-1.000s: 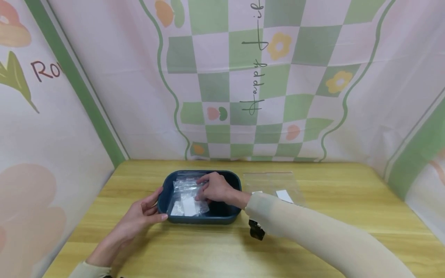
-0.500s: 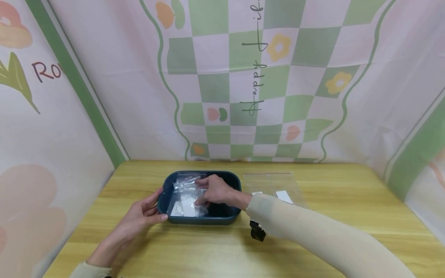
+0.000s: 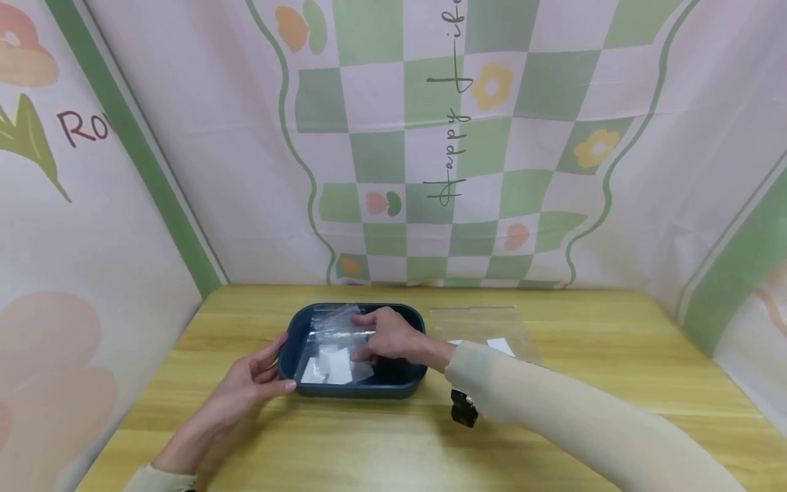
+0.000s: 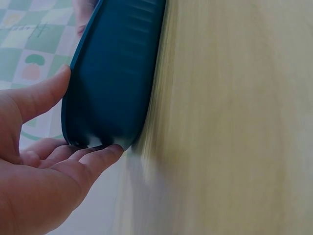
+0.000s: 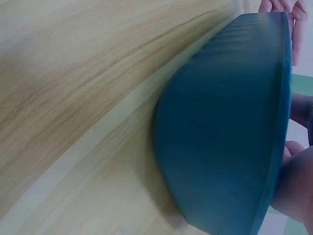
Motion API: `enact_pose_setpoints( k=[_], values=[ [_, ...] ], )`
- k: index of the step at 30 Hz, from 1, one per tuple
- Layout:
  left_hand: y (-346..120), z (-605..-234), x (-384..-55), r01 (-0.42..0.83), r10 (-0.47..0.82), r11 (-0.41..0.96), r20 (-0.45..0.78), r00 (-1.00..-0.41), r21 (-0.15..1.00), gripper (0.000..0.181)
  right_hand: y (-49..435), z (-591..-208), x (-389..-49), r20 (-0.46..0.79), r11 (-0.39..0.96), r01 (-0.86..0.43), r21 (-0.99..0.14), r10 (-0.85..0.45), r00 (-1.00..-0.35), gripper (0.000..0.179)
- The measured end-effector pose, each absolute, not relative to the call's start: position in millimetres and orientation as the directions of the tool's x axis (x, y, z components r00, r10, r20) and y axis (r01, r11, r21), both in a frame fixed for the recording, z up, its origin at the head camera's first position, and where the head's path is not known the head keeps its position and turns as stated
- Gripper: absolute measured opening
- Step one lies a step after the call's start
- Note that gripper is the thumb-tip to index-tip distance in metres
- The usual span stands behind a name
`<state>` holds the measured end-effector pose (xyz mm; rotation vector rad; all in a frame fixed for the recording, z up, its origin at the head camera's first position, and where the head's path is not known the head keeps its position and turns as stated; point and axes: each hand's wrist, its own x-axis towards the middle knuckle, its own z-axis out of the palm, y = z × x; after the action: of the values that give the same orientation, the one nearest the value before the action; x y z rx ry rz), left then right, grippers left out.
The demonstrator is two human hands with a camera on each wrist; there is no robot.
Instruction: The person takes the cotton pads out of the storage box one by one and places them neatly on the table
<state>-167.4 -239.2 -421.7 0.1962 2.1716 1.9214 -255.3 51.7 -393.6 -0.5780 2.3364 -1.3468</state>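
A dark blue plastic bin (image 3: 369, 391) stands on the table. Clear zip bag material (image 3: 326, 342) with white pieces lies in its left half; how many bags overlap there I cannot tell. My left hand (image 3: 240, 386) holds the bin's left end, thumb at the front corner and fingers along the end wall. In the left wrist view, that left hand (image 4: 54, 166) spans the bin's end (image 4: 105, 93). My right hand (image 3: 393, 335) reaches into the bin; index finger and thumb stand apart at the bag's right side. The right wrist view hides its fingertips behind the bin wall (image 5: 225, 122).
Right of the bin, another clear zip bag (image 3: 473, 318) with white pieces lies flat, partly under my right forearm. The wooden table (image 3: 344, 444) ends at a patterned curtain (image 3: 430, 157) behind, with curtain walls at both sides.
The bag's top part now lies at a slant, and its white pieces have spread flatter. My right hand has drawn back slightly to the right; the left hand and bin stay put.
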Motion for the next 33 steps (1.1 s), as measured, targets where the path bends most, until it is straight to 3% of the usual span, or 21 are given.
enact_pose_setpoints(
  k=[33],
  values=[
    [-239.2,-423.6,-168.6,-0.070,0.243,0.120,-0.097,-0.965,0.990,0.091,102.8,-355.8,-252.5,-0.090,0.293,-0.069,-0.954,-0.497,-0.863,0.079]
  ],
)
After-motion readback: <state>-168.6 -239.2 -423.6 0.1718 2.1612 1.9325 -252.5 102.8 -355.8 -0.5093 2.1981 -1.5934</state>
